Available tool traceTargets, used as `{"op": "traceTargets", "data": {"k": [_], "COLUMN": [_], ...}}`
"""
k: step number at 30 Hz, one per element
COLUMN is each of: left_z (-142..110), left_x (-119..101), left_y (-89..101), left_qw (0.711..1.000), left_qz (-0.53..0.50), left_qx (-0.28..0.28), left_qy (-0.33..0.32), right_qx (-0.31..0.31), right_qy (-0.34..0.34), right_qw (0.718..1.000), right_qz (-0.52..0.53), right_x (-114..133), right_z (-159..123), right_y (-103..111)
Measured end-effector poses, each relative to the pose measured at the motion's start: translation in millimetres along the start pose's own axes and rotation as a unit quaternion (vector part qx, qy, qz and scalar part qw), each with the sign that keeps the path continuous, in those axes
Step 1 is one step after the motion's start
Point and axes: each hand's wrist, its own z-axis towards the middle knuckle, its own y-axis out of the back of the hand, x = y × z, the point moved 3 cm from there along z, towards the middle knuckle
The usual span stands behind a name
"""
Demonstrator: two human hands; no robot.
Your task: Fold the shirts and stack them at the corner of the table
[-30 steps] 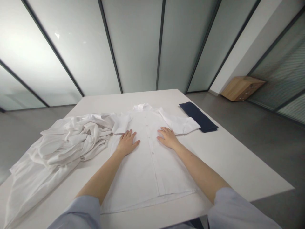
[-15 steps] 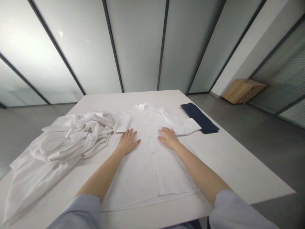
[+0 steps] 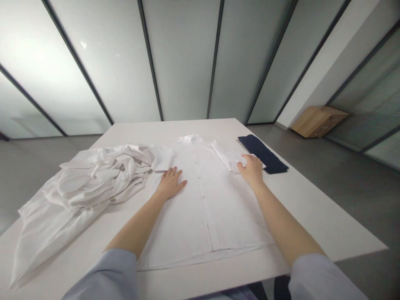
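Short-sleeved white shirt [image 3: 218, 225], laid flat and front up at the middle of the pale table [image 3: 331, 225], collar [image 3: 189, 139] toward the far edge, hem toward the near edge, buttons in a line down the front. Left hand [image 3: 170, 183]: palm down on the shirt, fingers lightly spread, thumb held away, just below the left sleeve [image 3: 163, 158]. Right hand [image 3: 252, 171]: fingers curled over the right sleeve [image 3: 233, 160], thumb apart from forefinger; impossible to tell whether pinching the cloth. To the left, crumpled white fabric [image 3: 90, 179] beside the left sleeve. To the right, folded navy cloth [image 3: 262, 154] near the right hand. Beyond the table, frosted glass partition [image 3: 184, 62] and, farther right, wooden cabinet [image 3: 315, 121] on the floor.
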Motion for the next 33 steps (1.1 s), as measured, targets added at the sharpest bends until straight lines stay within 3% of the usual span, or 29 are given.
{"op": "traceTargets", "data": {"k": [3, 6, 9, 13, 16, 19, 21, 23, 26, 28, 33], "left_z": [0.8, 1.6, 1.9, 2.6, 4.0, 5.3, 6.0, 6.8, 7.0, 6.2, 4.4], "left_x": [0.0, 0.2, 0.5, 2.1, 3.8, 5.0, 6.9, 10.0, 14.3, 14.3, 3.8], "left_y": [-0.7, -1.3, -1.6, -3.2, -3.7, -0.8, 0.5, 0.0, -0.6, 0.7, 4.3], "left_qw": [1.0, 1.0, 1.0, 1.0, 0.997, 0.982, 0.953, 0.904, 0.837, 0.846, 0.951], "left_qz": [-0.003, -0.008, -0.01, -0.024, -0.056, -0.147, -0.267, -0.407, -0.537, -0.523, -0.307], "left_qx": [0.003, -0.004, -0.014, -0.019, -0.05, -0.115, -0.136, -0.126, -0.107, -0.101, -0.05], "left_qy": [0.0, -0.003, -0.006, -0.006, -0.013, -0.036, -0.042, -0.031, -0.011, -0.013, -0.009], "right_qx": [0.132, 0.226, 0.23, 0.159, 0.068, 0.006, 0.066, 0.144, 0.158, 0.128, 0.046], "right_qy": [-0.023, 0.018, 0.035, -0.045, -0.043, 0.063, 0.189, 0.284, 0.311, 0.284, 0.123], "right_qw": [0.987, 0.968, 0.967, 0.98, 0.996, 0.989, 0.954, 0.906, 0.886, 0.903, 0.953], "right_qz": [-0.092, -0.112, -0.105, -0.106, -0.027, 0.133, 0.224, 0.279, 0.306, 0.295, 0.272], "right_x": [-20.5, -27.4, -26.4, -17.5, 12.2, 66.8, 109.5, 142.2, 153.6, 137.8, 67.5], "right_z": [-6.8, -17.9, -19.7, -2.2, 13.7, 14.1, 2.0, -15.3, -32.0, -34.0, -25.8], "right_y": [-3.6, -9.0, -8.0, 3.2, 14.2, 21.0, 18.5, 13.3, 4.0, -5.0, -31.3]}}
